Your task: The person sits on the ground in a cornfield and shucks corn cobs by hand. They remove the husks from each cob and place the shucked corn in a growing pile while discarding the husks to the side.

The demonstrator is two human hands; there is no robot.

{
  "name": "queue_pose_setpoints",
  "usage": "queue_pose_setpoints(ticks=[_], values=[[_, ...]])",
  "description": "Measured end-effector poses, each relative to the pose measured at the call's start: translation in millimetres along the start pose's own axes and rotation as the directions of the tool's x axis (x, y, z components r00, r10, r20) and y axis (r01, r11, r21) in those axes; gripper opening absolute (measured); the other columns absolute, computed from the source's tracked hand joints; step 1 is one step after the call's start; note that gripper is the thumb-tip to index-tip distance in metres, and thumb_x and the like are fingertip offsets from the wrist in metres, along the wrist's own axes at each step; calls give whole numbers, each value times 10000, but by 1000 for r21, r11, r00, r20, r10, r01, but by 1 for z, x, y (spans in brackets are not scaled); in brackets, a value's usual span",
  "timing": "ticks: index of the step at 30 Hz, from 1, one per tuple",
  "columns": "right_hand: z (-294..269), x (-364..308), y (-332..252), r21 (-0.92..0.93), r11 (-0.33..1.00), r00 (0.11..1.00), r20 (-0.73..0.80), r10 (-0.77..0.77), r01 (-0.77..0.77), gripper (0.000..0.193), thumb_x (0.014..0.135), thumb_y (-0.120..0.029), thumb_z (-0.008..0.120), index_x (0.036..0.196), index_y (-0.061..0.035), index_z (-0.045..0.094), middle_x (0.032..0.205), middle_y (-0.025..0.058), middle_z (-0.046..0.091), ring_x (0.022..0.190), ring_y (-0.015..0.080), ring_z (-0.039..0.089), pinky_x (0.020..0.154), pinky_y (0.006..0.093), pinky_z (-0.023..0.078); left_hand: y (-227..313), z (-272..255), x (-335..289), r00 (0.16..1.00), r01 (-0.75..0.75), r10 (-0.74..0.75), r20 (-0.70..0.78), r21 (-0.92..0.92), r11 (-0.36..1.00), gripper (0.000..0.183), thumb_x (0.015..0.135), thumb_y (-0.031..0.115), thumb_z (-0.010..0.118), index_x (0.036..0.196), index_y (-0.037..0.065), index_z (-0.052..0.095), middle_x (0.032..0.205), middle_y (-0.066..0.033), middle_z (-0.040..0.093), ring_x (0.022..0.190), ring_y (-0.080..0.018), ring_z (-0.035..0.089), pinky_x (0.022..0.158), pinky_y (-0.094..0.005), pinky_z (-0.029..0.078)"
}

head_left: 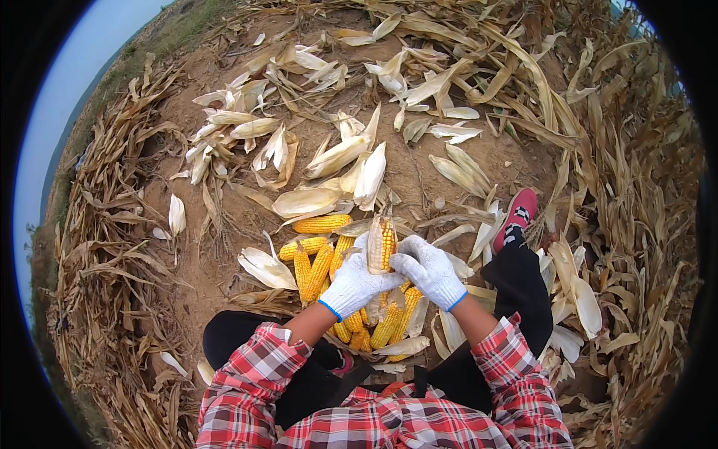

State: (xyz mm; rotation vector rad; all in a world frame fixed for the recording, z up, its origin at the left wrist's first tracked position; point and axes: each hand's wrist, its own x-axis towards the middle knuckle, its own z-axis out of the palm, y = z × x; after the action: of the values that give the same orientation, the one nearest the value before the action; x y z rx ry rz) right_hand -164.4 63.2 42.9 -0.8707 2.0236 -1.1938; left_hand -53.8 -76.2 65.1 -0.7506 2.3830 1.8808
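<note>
Between my two hands stands an ear of corn (386, 243), upright, its yellow kernels bared on the right side while pale husk covers the left. My left hand (360, 278), in a white knitted glove with a blue cuff, is closed round the ear's lower left side. My right hand (430, 271), gloved alike, has its fingers bent against the ear's right edge; the fingertips are partly hidden. Below and left of my hands lies a pile of husked yellow corn ears (318, 273), partly covered by my left wrist.
Loose dry husks (307, 200) are scattered on the brown soil (299, 135) ahead. Heaps of dry corn stalks (112, 254) border the left, with more stalks (636, 209) on the right. My right foot in a red shoe (516, 213) rests beside the husks.
</note>
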Motion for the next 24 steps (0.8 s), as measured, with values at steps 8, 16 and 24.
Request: queue_pose_setpoints(ticks=[8, 16, 24], values=[[4, -6, -3, 492, 855, 982, 170, 87, -161, 186, 938, -158, 550, 979, 18, 596, 835, 39, 604, 733, 94, 559, 664, 254, 474, -5, -7, -3, 997, -25, 15, 80, 131, 991, 825, 691, 277, 830, 1336, 11, 389, 1163, -123, 611, 1040, -183, 605, 911, -323, 492], [3, -1, 12, 306, 944, 992, 62, 109, -122, 232, 905, -186, 574, 908, 44, 597, 671, 61, 551, 629, 115, 508, 612, 295, 454, -2, -9, -7, 984, 41, -10, 176, -175, 984, 844, 725, 280, 814, 1386, -5, 375, 1247, -137, 581, 1130, -184, 572, 984, -313, 451], [3, -1, 11, 555, 818, 986, 19, 168, -150, 218, 923, -190, 581, 1027, 1, 573, 863, 3, 579, 772, 84, 523, 672, 238, 452, -3, -9, -6, 983, 118, -84, 162, -208, 971, 684, 759, 146, 773, 1338, 19, 434, 1153, -76, 611, 1036, -147, 592, 924, -296, 479]])
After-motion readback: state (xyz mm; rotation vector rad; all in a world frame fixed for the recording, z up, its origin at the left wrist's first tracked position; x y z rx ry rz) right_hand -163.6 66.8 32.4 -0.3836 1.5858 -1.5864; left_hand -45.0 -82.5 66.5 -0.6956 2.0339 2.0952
